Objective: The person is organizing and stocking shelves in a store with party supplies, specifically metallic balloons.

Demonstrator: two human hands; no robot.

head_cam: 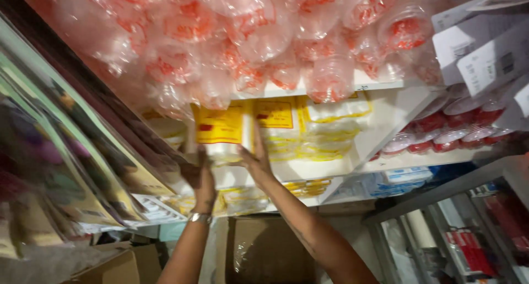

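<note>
Yellow packet (220, 127) clasped between left hand (199, 176) and right hand (254, 158), on white shelf (330, 165)

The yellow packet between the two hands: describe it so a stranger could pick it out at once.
Find the white shelf under the hanging bags of clear red-printed cups. At its left end, the left hand and right hand press on an upright yellow packet. Unlike the paler yellow packets stacked to its right, it stands forward and has hands on it.
</note>
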